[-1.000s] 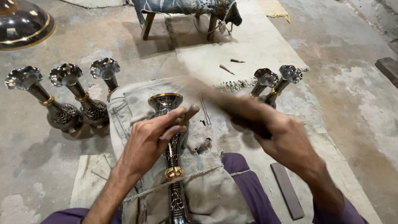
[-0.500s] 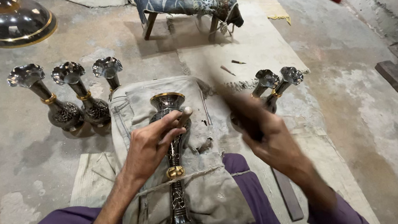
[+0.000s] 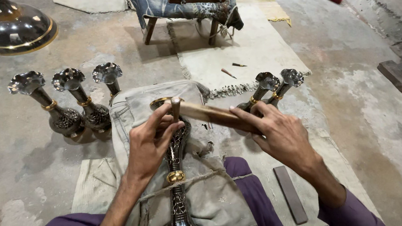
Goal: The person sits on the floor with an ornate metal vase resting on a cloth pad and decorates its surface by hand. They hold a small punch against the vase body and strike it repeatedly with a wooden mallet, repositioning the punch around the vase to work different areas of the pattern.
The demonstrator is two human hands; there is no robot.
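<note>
Brass-banded and dark, the engraved vase lies lengthwise on the grey cloth pad over my lap, in the lower middle of the frame, its flared mouth pointing away from me. My left hand rests across its upper body, fingers pinched around a thin punch that stands nearly upright on the metal near the rim. My right hand is closed around the wooden handle of a hammer, which reaches leftward until its end meets the top of the punch. A cord crosses the pad and the vase just below the gold ring. Three finished vases stand upright at the left of the frame, two more just beyond my right hand. A flat dark bar lies on the floor at lower right. A low stool draped with blue fabric stands at top centre.
</note>
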